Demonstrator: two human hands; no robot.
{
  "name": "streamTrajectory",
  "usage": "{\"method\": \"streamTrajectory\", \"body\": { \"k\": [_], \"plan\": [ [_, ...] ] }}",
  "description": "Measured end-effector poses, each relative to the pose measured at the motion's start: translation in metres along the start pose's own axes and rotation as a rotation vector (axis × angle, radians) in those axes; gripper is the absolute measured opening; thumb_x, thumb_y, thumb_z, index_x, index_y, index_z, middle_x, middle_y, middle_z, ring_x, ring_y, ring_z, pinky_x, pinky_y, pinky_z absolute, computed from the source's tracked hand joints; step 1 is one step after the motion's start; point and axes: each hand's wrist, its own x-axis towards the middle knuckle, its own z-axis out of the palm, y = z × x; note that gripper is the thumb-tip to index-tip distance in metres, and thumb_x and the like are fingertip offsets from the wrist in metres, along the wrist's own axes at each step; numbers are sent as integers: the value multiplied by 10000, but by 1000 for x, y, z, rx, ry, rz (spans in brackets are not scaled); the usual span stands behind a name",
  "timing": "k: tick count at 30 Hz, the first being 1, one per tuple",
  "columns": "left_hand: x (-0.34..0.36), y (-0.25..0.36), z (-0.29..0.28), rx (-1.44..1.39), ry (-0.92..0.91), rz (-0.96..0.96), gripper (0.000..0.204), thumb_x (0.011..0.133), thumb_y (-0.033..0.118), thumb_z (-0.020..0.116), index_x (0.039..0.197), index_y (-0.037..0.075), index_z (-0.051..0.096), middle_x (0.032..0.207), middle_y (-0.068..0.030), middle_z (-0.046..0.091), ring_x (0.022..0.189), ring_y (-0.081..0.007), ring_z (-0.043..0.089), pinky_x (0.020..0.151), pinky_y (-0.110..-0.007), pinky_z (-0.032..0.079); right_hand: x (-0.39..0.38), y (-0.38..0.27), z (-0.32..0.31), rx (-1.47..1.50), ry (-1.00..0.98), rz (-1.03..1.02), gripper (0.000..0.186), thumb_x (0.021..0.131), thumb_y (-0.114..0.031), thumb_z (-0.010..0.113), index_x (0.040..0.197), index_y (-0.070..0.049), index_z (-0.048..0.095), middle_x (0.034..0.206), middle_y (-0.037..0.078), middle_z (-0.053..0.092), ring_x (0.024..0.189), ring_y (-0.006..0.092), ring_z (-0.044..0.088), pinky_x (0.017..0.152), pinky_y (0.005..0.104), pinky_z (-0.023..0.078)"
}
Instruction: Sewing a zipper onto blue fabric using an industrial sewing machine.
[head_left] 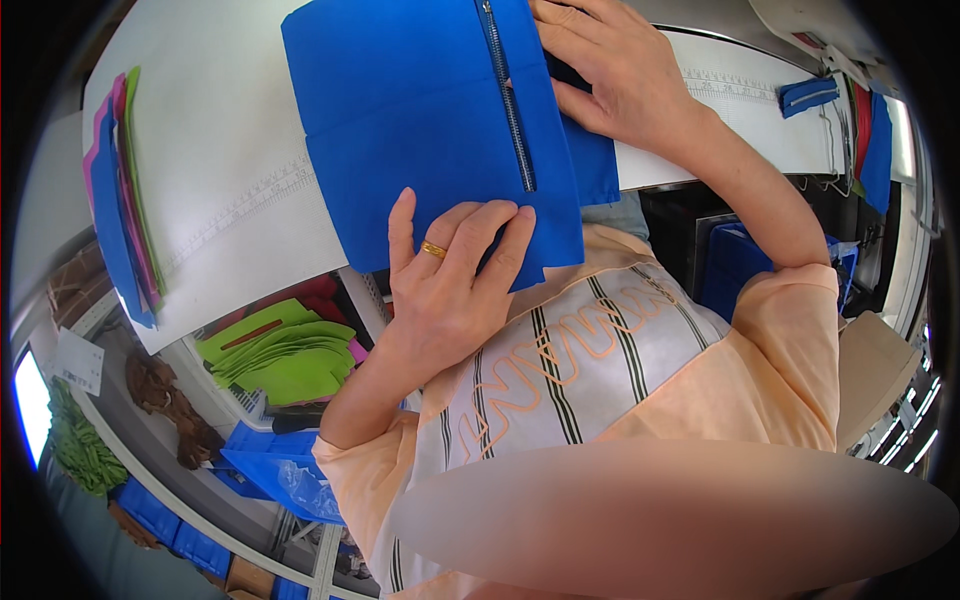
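Note:
A bright blue fabric panel [400, 110] lies over the work table in front of me. A dark zipper [515, 125] with metal-looking teeth is set into it near the right side, running away from me. My left hand [450, 255], with a gold ring, rests on the panel's near edge, fingers spread and lying flat below the zipper's near end. At the panel's far right edge, my right hand [625, 75] lies with thumb and fingers apart; some fingertips are partly hidden. Another blue fabric layer [598, 160] shows from beneath, under the right hand.
The white table [230, 120] carries printed ruler markings. Pink, green and blue fabric pieces [125, 200] hang over its left edge. A small blue zippered piece [808, 95] lies far right. Below left are stacked lime-green pieces [285, 350] and a blue bin [285, 470].

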Motion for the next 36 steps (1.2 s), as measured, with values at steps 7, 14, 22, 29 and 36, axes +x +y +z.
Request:
{"method": "streamTrajectory", "body": {
  "k": [7,14,22,29,36],
  "plan": [
    [0,0,-1,-9,-9,-8,411,623,49,620,1022,72,715,1008,-29,624,847,-184,614,1108,-459,225,3,1,0,-1,1,3,504,691,-192,712,1145,-22,577,1170,154,571,1150,328,506,969,417,430],
    [-1,-1,0,-4,-7,-3,417,621,43,618,1026,72,715,1010,-29,622,850,-186,614,1108,-459,224,2,2,1,-10,23,-7,490,694,-187,711,1137,-24,582,1166,160,575,1145,333,512,964,419,435],
    [0,0,1,-11,12,-3,268,687,68,637,945,46,705,959,-22,616,847,-157,615,1079,-508,263,2,2,0,-4,9,4,485,699,-183,709,1140,-22,586,1169,166,583,1148,337,515,968,423,437],
    [0,-1,1,-35,7,-8,273,682,66,636,944,42,708,971,-31,616,842,-166,616,1074,-505,272,2,2,1,-19,12,-2,483,709,-195,701,1144,-20,585,1175,166,583,1152,337,513,976,426,431],
    [-1,-2,1,-51,10,-10,272,674,57,641,936,40,709,968,-32,616,838,-165,614,1080,-506,262,2,1,0,-23,-4,2,502,715,-204,701,1162,-15,573,1185,165,579,1156,337,511,981,427,426]
  ]
}}
